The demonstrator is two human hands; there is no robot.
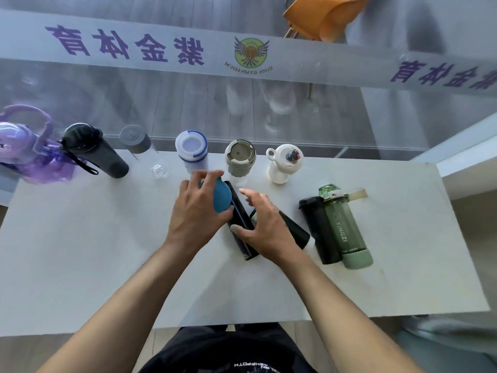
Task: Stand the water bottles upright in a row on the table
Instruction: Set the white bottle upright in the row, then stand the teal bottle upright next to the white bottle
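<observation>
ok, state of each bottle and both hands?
Purple bottle: upright.
Black bottle: upright.
Clear bottle: upright.
Blue-banded bottle: upright.
Beige bottle: upright.
White bottle: upright.
Green bottle: lying.
Left hand: fingers around teal bottle.
Right hand: on dark bottle.

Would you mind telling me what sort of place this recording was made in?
Probably a sports gymnasium's lobby or side room: the glass partition's banner carries a winged basketball logo reading "Zijin Gymnasium", and sports water bottles line the white table.
</observation>
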